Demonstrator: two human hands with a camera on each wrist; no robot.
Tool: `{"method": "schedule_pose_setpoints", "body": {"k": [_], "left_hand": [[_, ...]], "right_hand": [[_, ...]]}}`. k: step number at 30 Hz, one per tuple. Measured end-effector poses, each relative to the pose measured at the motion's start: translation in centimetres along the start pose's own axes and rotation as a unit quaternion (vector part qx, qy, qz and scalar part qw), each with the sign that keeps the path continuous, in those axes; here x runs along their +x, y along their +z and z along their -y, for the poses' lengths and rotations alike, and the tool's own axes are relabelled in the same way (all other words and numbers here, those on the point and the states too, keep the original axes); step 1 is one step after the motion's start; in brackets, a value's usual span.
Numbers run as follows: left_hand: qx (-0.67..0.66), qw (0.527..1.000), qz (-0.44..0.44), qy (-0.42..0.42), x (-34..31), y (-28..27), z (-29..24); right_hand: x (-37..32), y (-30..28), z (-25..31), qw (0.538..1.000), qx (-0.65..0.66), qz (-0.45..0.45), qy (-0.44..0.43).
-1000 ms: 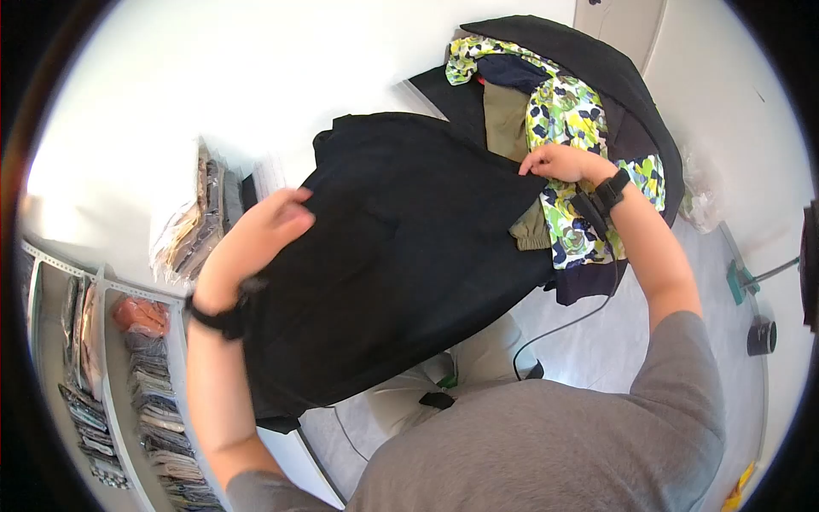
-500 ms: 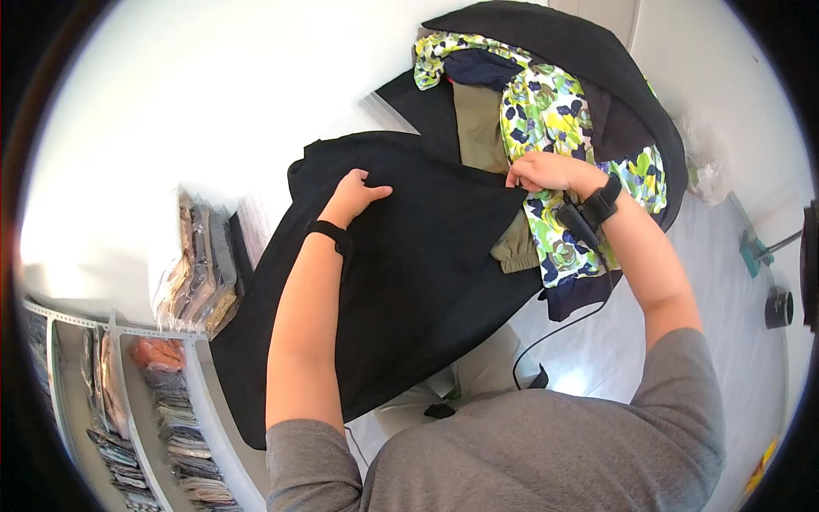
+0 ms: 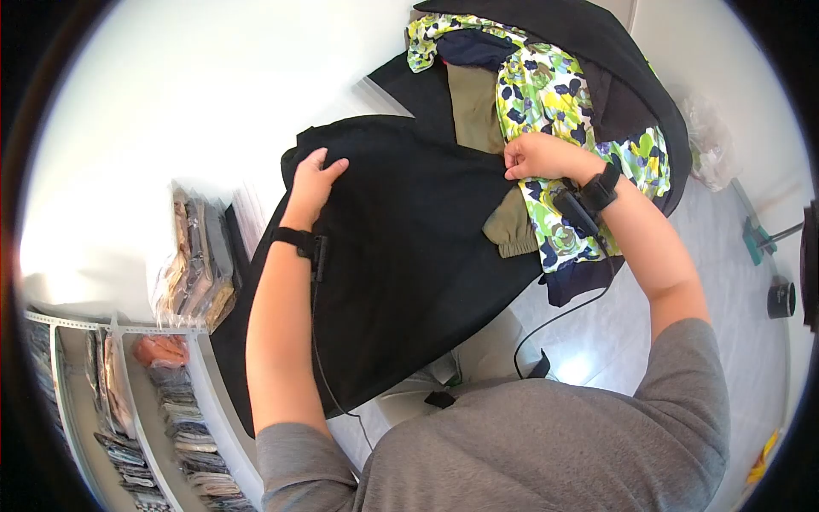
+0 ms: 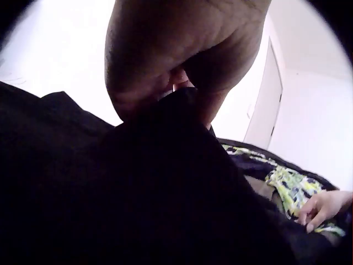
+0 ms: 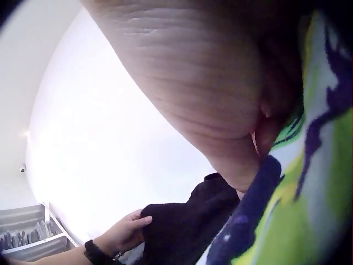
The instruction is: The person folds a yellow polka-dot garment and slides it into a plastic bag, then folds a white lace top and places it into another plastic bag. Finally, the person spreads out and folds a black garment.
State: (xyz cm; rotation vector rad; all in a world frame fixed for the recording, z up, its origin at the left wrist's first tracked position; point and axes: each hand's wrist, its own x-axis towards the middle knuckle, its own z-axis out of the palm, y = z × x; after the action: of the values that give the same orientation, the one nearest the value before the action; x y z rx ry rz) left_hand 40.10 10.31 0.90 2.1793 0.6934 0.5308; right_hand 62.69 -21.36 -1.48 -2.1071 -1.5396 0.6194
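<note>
A large black cloth spreads across the middle of the head view. My left hand pinches it near its upper left part, thumb apart from the fingertips; in the left wrist view the cloth rises to a peak under that hand. At the cloth's right edge, beside the floral garment, my right hand grips the fabric with curled fingers. The right wrist view has this hand close up, its fingertips partly hidden, and the left hand holding a corner of the black cloth.
Olive and dark garments lie piled with the floral one at upper right. Bagged folded clothes stand at left, above shelves of packed items. A black cable hangs from the right wrist; a green-based stand is at far right.
My left hand has come from the cloth's left side onto its upper part, then shifted slightly left, and now pinches it. My right hand has stayed at the right edge. The head view has shifted.
</note>
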Motion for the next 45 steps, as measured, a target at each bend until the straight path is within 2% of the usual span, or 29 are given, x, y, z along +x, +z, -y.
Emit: {"method": "schedule_pose_setpoints", "body": {"k": [1, 3, 4, 6, 7, 9, 11, 12, 15, 19, 21, 23, 25, 26, 30, 32, 33, 35, 36, 38, 41, 42, 43, 45], "left_hand": [[-0.050, 0.998, 0.015, 0.020, -1.4, -0.7, -2.2], [-0.122, 0.984, 0.085, 0.097, -2.5, -2.6, -2.4], [-0.123, 0.984, 0.084, 0.095, -3.4, -3.5, -2.6], [0.047, 0.995, 0.061, 0.067, -6.1, -5.2, -3.0], [0.047, 0.995, 0.060, 0.064, -7.6, -5.5, -3.5], [0.029, 0.967, 0.147, 0.206, -10.8, -5.2, -4.5], [0.100, 0.940, 0.207, 0.253, -13.2, -4.3, -3.6], [0.121, 0.932, 0.247, 0.234, -14.3, -3.9, -3.3], [0.106, 0.941, 0.293, 0.133, -16.5, -3.1, -1.7], [0.126, 0.943, 0.261, 0.165, -17.4, -2.6, -3.4], [0.199, 0.904, 0.280, 0.253, -17.6, -2.1, -3.5], [0.202, 0.908, 0.265, 0.255, -17.6, -1.3, -2.7], [0.229, 0.902, 0.219, 0.295, -17.4, -1.0, -2.7], [0.203, 0.916, 0.173, 0.300, -17.4, -1.1, -3.2], [0.178, 0.943, 0.105, 0.261, -18.8, -1.3, -4.6], [0.158, 0.931, 0.156, 0.290, -19.5, -0.8, -4.0], [0.158, 0.932, 0.152, 0.287, -19.8, -0.8, -3.8], [0.126, 0.925, 0.282, 0.220, -20.0, -1.1, -4.0], [0.104, 0.937, 0.278, 0.184, -20.0, -1.5, -4.3], [0.092, 0.961, 0.182, 0.187, -18.3, -2.0, -2.6], [0.127, 0.985, 0.029, 0.111, -15.3, -2.2, 0.2], [0.133, 0.988, 0.020, 0.071, -14.4, -2.1, 1.2], [0.133, 0.989, 0.016, 0.071, -13.7, -1.9, 2.4], [0.125, 0.990, 0.063, -0.010, -12.5, -1.4, 3.7]], "right_hand": [[-0.1, 0.0, 0.2, 1.000, -0.016, 0.000, 0.009], [-0.3, -0.3, 0.9, 1.000, -0.023, 0.002, 0.017], [-0.4, -0.3, 1.0, 0.999, -0.029, 0.003, 0.024], [-0.3, -0.1, 0.9, 0.999, -0.032, 0.005, 0.022], [-0.2, -0.1, 0.8, 0.999, -0.037, 0.006, 0.021], [-0.1, 0.3, -0.2, 1.000, -0.024, -0.006, -0.015], [-0.1, 0.3, 0.2, 0.999, -0.029, -0.012, -0.015], [-0.2, 0.0, 0.7, 0.999, -0.030, 0.004, 0.019], [-0.3, -0.1, 1.0, 0.999, -0.024, 0.002, 0.025], [-0.2, 0.1, 0.8, 0.999, -0.029, -0.001, 0.018], [-0.1, 0.2, 0.5, 1.000, -0.016, 0.001, 0.014], [0.0, 0.3, 0.6, 1.000, -0.015, 0.003, 0.018], [-0.1, 0.4, 0.6, 1.000, 0.014, 0.001, 0.019], [0.0, 0.4, 0.5, 1.000, 0.009, 0.002, 0.023], [0.0, 0.3, 0.5, 0.999, 0.013, 0.002, 0.039], [0.0, 0.3, 0.4, 0.999, 0.013, 0.009, 0.044], [0.1, 0.3, 0.4, 0.999, 0.015, 0.012, 0.050], [0.1, 0.3, 0.8, 0.999, 0.008, 0.015, 0.050], [0.0, 0.2, 0.8, 0.998, 0.003, 0.015, 0.053], [0.2, 0.4, 0.3, 0.999, 0.012, 0.011, 0.047], [0.1, 0.4, 0.4, 0.999, 0.016, 0.013, 0.050], [0.2, 0.4, 0.7, 0.998, 0.011, 0.014, 0.059], [0.2, 0.3, 0.8, 0.998, 0.008, 0.013, 0.057], [0.0, 0.4, 0.9, 0.998, 0.024, 0.015, 0.061]]}}
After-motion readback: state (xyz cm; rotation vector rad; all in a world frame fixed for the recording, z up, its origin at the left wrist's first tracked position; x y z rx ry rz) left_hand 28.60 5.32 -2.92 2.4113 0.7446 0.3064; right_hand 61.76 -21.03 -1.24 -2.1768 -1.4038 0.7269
